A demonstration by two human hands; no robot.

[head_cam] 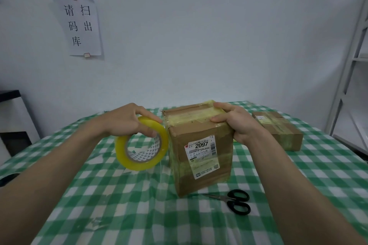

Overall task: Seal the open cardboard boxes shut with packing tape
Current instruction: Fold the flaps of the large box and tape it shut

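Scissors (233, 201) lie nearest on the checked table (119, 215). Left hand (127, 120) grips tape roll (141, 145) beside upright box (199, 151); right hand (237, 123) clasps the box's top corner.

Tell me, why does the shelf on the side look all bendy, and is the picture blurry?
Head view: the wide lens bends the edges, so the shelf leans. The middle is sharp; the box label reads 2097. Light is soft and dim, with faint shadows and slight shine on the tape roll.
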